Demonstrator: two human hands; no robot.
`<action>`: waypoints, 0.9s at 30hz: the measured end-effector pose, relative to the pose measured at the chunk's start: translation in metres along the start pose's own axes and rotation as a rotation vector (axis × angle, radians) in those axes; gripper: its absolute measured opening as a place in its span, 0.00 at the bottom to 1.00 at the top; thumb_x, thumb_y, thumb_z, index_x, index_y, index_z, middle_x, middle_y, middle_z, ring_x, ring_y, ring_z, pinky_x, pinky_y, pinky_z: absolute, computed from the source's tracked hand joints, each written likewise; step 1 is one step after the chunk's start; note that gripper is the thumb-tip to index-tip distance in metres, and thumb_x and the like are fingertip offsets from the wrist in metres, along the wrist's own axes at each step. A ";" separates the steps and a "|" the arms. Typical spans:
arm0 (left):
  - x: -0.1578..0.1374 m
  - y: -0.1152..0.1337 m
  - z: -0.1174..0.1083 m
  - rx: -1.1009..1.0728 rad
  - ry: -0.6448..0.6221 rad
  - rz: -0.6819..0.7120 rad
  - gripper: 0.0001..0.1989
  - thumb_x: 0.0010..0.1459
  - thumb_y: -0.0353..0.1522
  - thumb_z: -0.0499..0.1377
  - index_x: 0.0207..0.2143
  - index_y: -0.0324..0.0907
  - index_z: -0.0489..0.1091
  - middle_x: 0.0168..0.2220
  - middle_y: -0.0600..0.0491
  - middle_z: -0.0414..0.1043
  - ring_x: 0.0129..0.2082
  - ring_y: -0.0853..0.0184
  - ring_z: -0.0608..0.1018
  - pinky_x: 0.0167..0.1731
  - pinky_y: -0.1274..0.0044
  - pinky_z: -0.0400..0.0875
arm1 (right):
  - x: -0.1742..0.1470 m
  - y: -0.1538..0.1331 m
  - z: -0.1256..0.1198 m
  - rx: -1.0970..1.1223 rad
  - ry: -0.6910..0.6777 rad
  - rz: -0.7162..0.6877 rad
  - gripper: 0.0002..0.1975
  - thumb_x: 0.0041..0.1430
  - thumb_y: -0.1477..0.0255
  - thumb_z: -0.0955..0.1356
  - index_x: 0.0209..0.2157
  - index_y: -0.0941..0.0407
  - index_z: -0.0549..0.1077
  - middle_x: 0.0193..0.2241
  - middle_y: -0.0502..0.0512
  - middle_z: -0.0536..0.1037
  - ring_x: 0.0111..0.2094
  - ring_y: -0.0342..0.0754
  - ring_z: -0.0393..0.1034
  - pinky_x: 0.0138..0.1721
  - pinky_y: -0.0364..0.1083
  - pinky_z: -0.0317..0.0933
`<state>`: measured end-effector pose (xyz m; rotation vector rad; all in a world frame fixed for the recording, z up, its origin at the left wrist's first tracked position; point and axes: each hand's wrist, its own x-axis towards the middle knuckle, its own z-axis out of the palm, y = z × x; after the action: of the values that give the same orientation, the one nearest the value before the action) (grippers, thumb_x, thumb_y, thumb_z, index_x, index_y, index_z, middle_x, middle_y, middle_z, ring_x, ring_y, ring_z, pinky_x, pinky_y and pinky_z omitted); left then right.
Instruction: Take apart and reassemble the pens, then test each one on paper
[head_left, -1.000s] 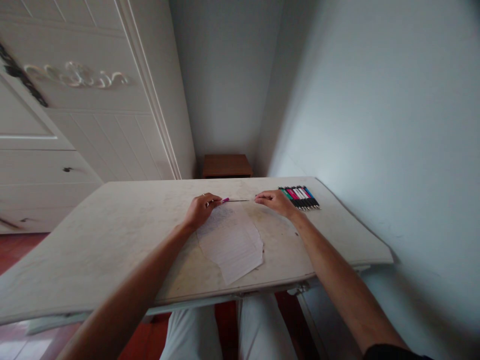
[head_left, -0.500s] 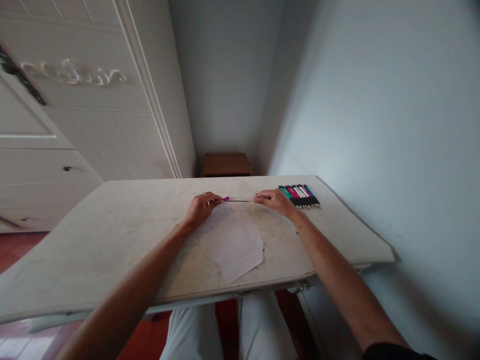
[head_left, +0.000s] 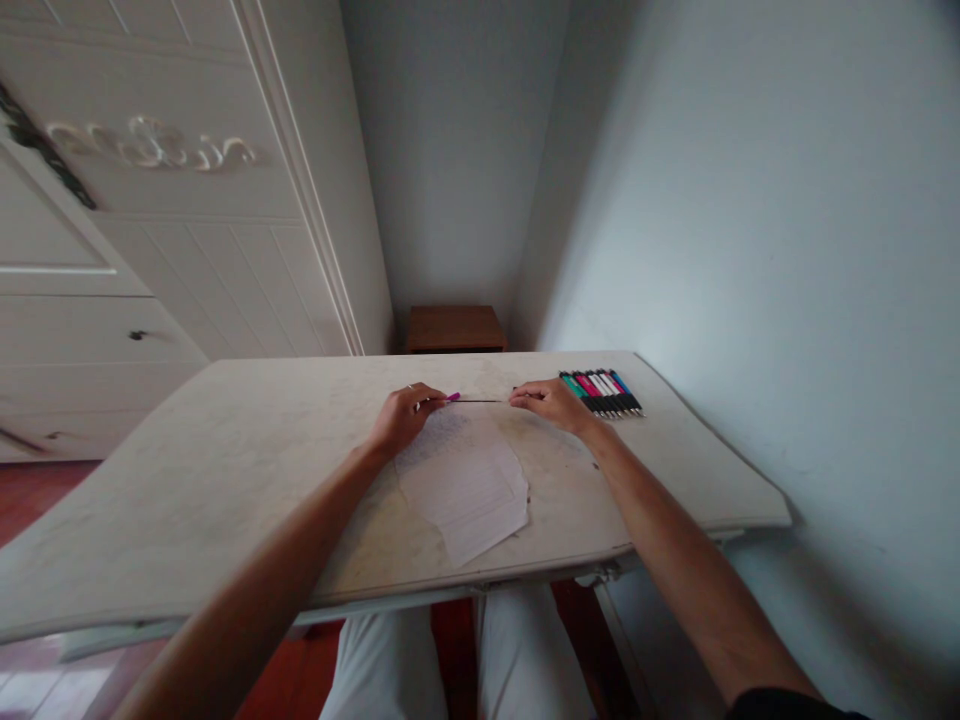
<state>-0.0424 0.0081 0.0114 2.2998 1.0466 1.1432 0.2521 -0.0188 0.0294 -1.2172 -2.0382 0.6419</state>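
My left hand (head_left: 406, 415) is closed in a pinch on a small purple pen barrel (head_left: 453, 397), most of it hidden by the fingers. From there a thin dark ink refill (head_left: 478, 401) runs straight to the right. Its pale far end reaches the fingertips of my right hand (head_left: 549, 403), which are pinched together on it. Just below the hands, a torn sheet of paper (head_left: 472, 490) lies flat, with scribbles near its top edge. Close beside my right hand is a row of pens (head_left: 604, 393) with green, pink, white and blue barrels, partly covered by that hand.
The white table (head_left: 247, 480) has a worn, stained top. Behind it stands a low brown wooden stool or cabinet (head_left: 456, 325). A white wardrobe (head_left: 300, 180) rises at the left, and a pale wall (head_left: 750, 250) borders the right side.
Almost nothing differs. The view has shifted very slightly, and both hands keep the same pinched hold on the barrel and the refill.
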 end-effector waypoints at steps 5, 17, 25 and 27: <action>0.000 0.001 -0.001 -0.011 -0.005 0.006 0.12 0.60 0.39 0.57 0.34 0.42 0.77 0.34 0.50 0.78 0.34 0.65 0.78 0.39 0.74 0.71 | 0.000 0.001 0.000 -0.006 0.000 0.007 0.13 0.57 0.63 0.67 0.33 0.57 0.80 0.33 0.55 0.82 0.35 0.49 0.75 0.38 0.45 0.65; 0.000 0.002 -0.001 -0.010 -0.006 0.007 0.11 0.60 0.37 0.58 0.34 0.42 0.77 0.35 0.50 0.78 0.35 0.65 0.78 0.39 0.74 0.71 | 0.000 0.003 0.001 -0.016 0.012 0.002 0.14 0.57 0.62 0.68 0.33 0.56 0.80 0.33 0.55 0.82 0.35 0.50 0.75 0.39 0.45 0.65; 0.000 0.002 0.000 -0.017 -0.024 0.014 0.13 0.60 0.40 0.56 0.34 0.43 0.77 0.34 0.50 0.78 0.34 0.65 0.78 0.38 0.74 0.71 | -0.001 -0.007 0.002 -0.022 -0.016 -0.002 0.14 0.58 0.62 0.67 0.33 0.56 0.80 0.33 0.55 0.82 0.34 0.48 0.74 0.38 0.44 0.64; 0.000 0.002 0.001 -0.025 -0.029 0.032 0.13 0.60 0.40 0.57 0.34 0.43 0.77 0.33 0.50 0.78 0.33 0.65 0.78 0.38 0.74 0.71 | -0.001 -0.008 0.004 -0.028 -0.025 -0.006 0.14 0.58 0.62 0.67 0.33 0.57 0.80 0.33 0.55 0.82 0.33 0.48 0.74 0.36 0.44 0.63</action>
<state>-0.0404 0.0067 0.0116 2.3142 0.9834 1.1255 0.2449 -0.0237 0.0323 -1.2247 -2.0767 0.6304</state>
